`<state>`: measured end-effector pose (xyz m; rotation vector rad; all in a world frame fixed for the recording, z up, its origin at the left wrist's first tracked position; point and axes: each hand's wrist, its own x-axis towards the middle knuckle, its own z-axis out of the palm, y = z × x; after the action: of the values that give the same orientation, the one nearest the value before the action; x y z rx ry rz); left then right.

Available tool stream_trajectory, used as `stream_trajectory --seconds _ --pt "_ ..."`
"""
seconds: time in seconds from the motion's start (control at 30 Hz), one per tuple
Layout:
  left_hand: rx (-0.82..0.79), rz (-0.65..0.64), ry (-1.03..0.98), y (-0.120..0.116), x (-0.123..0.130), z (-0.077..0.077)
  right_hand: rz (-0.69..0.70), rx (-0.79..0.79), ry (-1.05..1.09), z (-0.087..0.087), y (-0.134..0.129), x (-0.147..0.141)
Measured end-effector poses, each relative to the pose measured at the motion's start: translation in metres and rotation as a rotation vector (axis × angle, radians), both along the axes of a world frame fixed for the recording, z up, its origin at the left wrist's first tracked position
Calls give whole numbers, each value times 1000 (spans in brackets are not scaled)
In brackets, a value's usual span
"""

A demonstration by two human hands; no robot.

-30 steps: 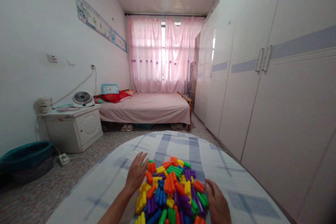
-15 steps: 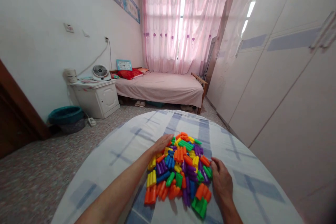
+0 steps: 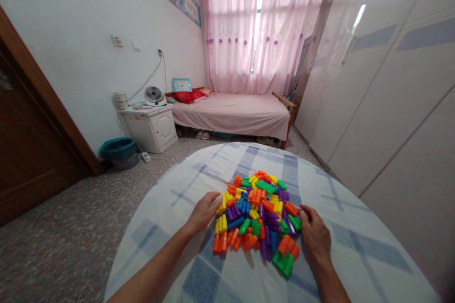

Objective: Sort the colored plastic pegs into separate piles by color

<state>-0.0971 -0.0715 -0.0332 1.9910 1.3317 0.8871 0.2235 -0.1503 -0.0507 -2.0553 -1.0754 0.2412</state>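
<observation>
A heap of bright plastic building pieces point(image 3: 256, 213), shaped like short joined tubes, lies on the cloth. Orange, yellow, green, blue and purple ones are mixed together. My left hand point(image 3: 206, 210) rests at the heap's left edge, its fingertips by some yellow pieces point(image 3: 221, 223); the fingers are stretched out and hold nothing. On the right side, my right hand point(image 3: 316, 233) lies with its fingers loosely bent and apart, close to an orange piece point(image 3: 292, 209) and a green piece point(image 3: 295, 222). An orange and green pair point(image 3: 285, 254) sits at the near right corner of the heap.
A checked cloth point(image 3: 167, 246) covers the round-edged table. Beyond it stand a pink-covered bed point(image 3: 234, 116), a white cabinet point(image 3: 156, 128) with a fan point(image 3: 154, 95), and a bin point(image 3: 119, 151). Wardrobe doors point(image 3: 391, 118) line the right side.
My left hand has slid back toward me along the left edge of the heap, uncovering orange and green pieces. The right hand stays beside the heap. The camera view has shifted left.
</observation>
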Motion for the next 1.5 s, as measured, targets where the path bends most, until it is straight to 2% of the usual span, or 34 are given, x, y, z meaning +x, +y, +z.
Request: stream_trajectory --seconds 0.1,0.2,0.37,0.47,0.57,0.7,0.9,1.0,1.13,1.23,1.37,1.5 --pt "35 -22 -4 -25 7 -3 6 6 -11 -2 0 1" --pt "9 -29 -102 -35 16 -5 23 5 -9 -3 -1 2" --pt "-125 24 -402 -29 16 -17 36 -20 -12 -4 -2 4" --pt "-131 141 -564 -21 9 -26 35 -38 -7 -6 0 6" --pt "-92 257 -602 -10 -4 -31 41 -39 -9 -7 1 7" --pt "34 360 -477 7 -23 -36 37 -47 -5 -5 0 6" --pt "317 461 -44 9 -31 -38 47 -38 3 -3 -1 6" --pt "346 416 87 5 -30 -41 52 -40 -3 -5 0 7" --pt "298 316 205 4 -30 -46 47 -42 -7 -7 0 7" --pt "337 327 238 1 -28 -39 48 -31 -11 -7 0 8" --pt "447 390 258 -10 -21 -18 50 -34 -9 -6 0 7" --pt "382 305 347 -18 -14 -11 59 -45 -6 -6 1 8"
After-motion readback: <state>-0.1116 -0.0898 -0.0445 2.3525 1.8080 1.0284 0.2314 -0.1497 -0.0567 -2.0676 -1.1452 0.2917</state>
